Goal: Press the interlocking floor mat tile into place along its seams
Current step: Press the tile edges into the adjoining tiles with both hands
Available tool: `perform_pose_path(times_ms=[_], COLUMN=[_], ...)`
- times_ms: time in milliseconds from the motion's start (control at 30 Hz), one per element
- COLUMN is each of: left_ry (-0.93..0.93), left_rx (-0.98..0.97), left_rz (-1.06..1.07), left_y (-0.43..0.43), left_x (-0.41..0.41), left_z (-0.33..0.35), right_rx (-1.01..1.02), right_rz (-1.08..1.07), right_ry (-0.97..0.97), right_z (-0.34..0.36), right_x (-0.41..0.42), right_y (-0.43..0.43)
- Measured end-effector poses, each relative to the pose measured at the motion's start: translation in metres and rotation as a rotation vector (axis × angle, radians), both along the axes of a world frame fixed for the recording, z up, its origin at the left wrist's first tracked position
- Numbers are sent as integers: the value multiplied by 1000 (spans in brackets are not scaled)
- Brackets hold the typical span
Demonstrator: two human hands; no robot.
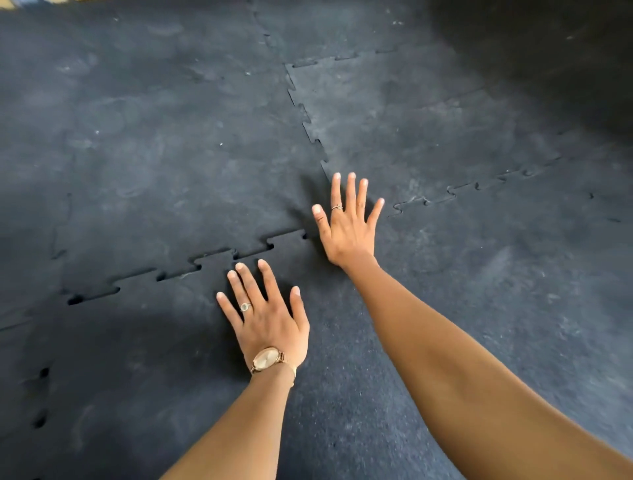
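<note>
Rose-gold wristwatch (266,359) present, dial facing up. Pale-stone ring (245,306) and a thinner ring (336,207) noted. Tan strip of floor (41,2) (blurred) at top-left edge.

Floor mat tile (144,359): matt dark rubber-like foam, finely speckled, scuffed. Watch (266,358): shiny rose-gold metal, mesh-look band.
</note>
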State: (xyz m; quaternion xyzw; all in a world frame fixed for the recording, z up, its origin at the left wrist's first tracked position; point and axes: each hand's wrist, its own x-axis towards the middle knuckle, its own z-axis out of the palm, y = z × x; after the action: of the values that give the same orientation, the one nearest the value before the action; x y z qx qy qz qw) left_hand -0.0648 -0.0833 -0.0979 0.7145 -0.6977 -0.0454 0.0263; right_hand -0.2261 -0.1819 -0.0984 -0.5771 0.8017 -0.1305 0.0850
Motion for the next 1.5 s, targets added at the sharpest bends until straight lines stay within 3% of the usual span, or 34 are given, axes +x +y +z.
perform_pose_path(times_ms=[100, 200, 267, 367, 433, 533, 600, 733, 900, 1000, 1267, 1400, 1500], left_ry=[-4, -15, 44, 124, 71, 51, 44, 61, 204, 258, 213, 224, 225], left_rx=[59, 25, -85, -103, -2, 25, -1, -35, -257, -265, -263, -233, -211], left_rz=[8, -158, -139, 337, 396, 321, 289, 282, 219, 298, 238, 261, 279], left_y=[0, -20, -33, -32, -31, -31, -32, -34, -51, -59, -52, -55, -55], left_x=[-1, 21, 51, 84, 81, 80, 81, 82, 70, 58, 58, 56, 58], left_z=[5, 18, 19, 11, 1, 2, 3, 1, 4, 4, 1, 1, -1], right_rx=[39, 5, -164, -487, -404, -120, -112, -120, -101, -85, -46, -107, -321], right_rz=[-3, -6, -66, -328, -306, 6, 160, 211, 214, 218, 183, -100, -33], right_ry=[12, -38, -292, -751, -676, -432, -306, -133, -99, -73, -66, -110, -272], right_z=[-1, 2, 7, 17, 20, 18, 14, 4, 2, -1, 7, 43, 68], right_x=[2, 0, -2, -2, -13, -47, -67, -71, -75, -75, -71, -44, -14], right_y=[-1, 2, 5, 15, 13, 26, 44, 52, 49, 49, 46, 6, -47])
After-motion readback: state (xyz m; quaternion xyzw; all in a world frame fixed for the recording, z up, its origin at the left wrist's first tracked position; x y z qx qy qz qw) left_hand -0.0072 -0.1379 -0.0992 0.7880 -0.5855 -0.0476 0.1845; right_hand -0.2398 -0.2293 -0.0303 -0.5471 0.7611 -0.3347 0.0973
